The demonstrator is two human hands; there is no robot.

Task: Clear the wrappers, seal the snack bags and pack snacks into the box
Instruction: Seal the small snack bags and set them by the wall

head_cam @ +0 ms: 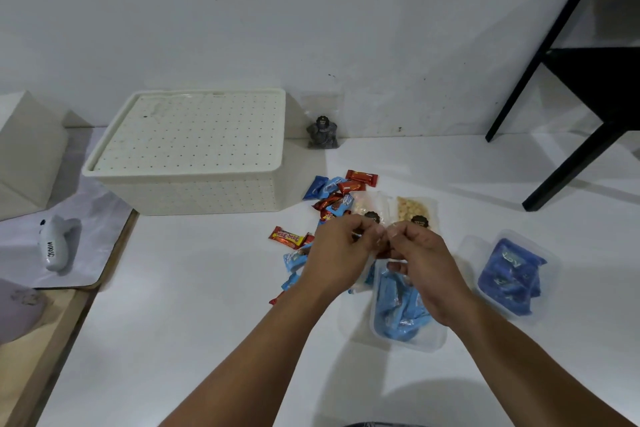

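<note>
Both hands are up over the white desk [194,322], close together, left hand [337,253] and right hand [420,265] pinching with thumb and forefingers at the top edge of a clear zip bag [405,319] packed with light blue snack packets; the bag lies right under the right hand, its lower part spreading toward the person. Fingertips nearly meet at the bag's mouth, though whether the strip is pressed closed there I can't tell. Just to the right of the right hand sits a second clear bag [509,276], this one holding darker blue packets, lying apart from the first. Just beyond the knuckles, two small clear pouches: a pale snack pouch [369,206] and a pouch of round yellow crackers [414,210], side by side. To the left of the left hand a red Beng-Beng bar [286,237] lies loose, with blue wrappers [292,258] tucked beneath the wrist. Further out, a scatter of red and blue mini bars [341,185]. Well beyond and left of the hands stands the cream perforated box [194,152], lid on. Beside it, against the wall, a small bag of dark snacks [322,132] stands upright.
</note>
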